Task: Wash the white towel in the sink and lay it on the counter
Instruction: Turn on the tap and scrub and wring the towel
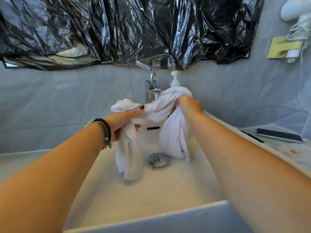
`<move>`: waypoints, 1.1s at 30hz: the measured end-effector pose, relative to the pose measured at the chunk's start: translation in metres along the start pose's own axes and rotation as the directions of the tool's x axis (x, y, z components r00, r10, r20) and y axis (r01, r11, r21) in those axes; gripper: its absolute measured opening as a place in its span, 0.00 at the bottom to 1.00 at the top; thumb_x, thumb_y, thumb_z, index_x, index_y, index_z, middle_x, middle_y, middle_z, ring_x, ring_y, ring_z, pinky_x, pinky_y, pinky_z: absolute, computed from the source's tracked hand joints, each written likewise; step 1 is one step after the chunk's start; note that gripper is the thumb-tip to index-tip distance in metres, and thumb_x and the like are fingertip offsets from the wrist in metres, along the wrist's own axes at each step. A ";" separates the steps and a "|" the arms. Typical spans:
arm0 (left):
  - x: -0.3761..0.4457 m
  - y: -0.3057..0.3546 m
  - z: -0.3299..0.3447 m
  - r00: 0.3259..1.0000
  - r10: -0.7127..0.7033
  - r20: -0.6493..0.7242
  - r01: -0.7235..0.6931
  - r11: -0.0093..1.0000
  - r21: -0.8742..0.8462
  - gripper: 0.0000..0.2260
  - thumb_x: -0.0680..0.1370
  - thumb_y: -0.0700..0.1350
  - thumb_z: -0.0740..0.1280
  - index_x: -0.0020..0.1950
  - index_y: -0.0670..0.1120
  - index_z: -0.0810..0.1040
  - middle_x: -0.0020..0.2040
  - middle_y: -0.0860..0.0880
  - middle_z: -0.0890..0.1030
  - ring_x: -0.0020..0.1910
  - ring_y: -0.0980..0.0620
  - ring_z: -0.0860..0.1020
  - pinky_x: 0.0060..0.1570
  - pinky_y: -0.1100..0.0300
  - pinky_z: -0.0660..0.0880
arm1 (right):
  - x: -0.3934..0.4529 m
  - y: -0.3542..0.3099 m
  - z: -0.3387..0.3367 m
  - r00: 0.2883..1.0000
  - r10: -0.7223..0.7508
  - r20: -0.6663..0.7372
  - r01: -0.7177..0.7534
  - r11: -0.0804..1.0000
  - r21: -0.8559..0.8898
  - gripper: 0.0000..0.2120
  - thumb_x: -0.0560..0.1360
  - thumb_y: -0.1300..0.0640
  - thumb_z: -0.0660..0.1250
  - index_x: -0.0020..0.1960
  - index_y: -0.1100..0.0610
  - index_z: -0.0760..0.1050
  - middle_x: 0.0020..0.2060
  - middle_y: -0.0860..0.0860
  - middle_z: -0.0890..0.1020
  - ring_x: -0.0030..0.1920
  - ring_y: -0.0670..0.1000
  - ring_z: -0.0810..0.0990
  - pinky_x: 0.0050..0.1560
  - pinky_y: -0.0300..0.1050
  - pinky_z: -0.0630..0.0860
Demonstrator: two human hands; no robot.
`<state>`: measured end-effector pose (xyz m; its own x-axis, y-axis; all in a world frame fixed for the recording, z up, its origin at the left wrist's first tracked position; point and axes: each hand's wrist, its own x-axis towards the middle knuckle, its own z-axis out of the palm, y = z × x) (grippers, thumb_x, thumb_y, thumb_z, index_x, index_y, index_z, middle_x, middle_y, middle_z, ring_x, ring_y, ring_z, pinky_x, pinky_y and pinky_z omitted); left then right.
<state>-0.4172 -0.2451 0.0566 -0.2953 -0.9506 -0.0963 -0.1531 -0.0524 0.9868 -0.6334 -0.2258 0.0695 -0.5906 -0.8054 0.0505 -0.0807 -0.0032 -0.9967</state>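
The white towel is wet and twisted into a rope above the white sink. My left hand grips its left part, and one end hangs down toward the basin. My right hand grips the right part, with the other end drooping beside the chrome drain plug. The twisted middle stretches between both hands, just in front of the chrome faucet. The counter runs along the sink's right side.
A white soap pump bottle stands behind the towel beside the faucet. A phone lies on the right counter near orange stains. Black plastic sheeting covers the wall above. A white hair dryer hangs at the upper right.
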 end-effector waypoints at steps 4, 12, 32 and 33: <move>0.005 -0.006 -0.014 0.984 -0.172 -0.052 0.177 0.877 0.446 0.23 0.68 0.58 0.77 0.55 0.44 0.81 0.44 0.48 0.86 0.45 0.45 0.83 0.50 0.52 0.80 | 0.010 -0.001 -0.020 0.994 0.107 -0.016 -0.108 0.990 -0.093 0.17 0.74 0.58 0.66 0.61 0.61 0.73 0.55 0.55 0.80 0.58 0.58 0.80 0.59 0.49 0.76; 0.001 -0.003 0.007 0.985 0.122 -0.123 0.050 0.482 0.875 0.19 0.77 0.57 0.66 0.42 0.41 0.79 0.41 0.44 0.79 0.41 0.47 0.75 0.37 0.59 0.70 | -0.019 -0.003 -0.024 0.894 0.174 0.413 0.343 0.327 -0.881 0.06 0.75 0.61 0.69 0.52 0.58 0.75 0.50 0.55 0.77 0.45 0.54 0.78 0.40 0.43 0.75; -0.016 0.016 0.031 0.930 0.366 0.040 -0.253 0.555 0.793 0.11 0.72 0.39 0.68 0.50 0.51 0.75 0.45 0.51 0.79 0.41 0.51 0.76 0.33 0.64 0.70 | -0.018 -0.031 -0.024 0.915 -0.396 -0.072 0.387 0.915 -0.112 0.19 0.69 0.63 0.67 0.25 0.54 0.64 0.23 0.48 0.63 0.30 0.51 0.59 0.29 0.45 0.57; -0.017 0.016 0.031 0.935 0.353 0.037 -0.248 0.574 0.780 0.11 0.72 0.38 0.68 0.51 0.51 0.74 0.47 0.51 0.79 0.41 0.51 0.76 0.33 0.64 0.70 | -0.019 -0.035 -0.027 0.913 -0.391 -0.114 0.389 0.920 -0.045 0.20 0.68 0.65 0.66 0.24 0.52 0.61 0.24 0.48 0.61 0.30 0.51 0.58 0.29 0.44 0.55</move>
<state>-0.4441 -0.2199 0.0701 -0.3651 -0.8957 0.2539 -0.7507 0.4445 0.4887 -0.6411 -0.1940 0.1046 -0.5992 -0.6665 0.4434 -0.3400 -0.2896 -0.8947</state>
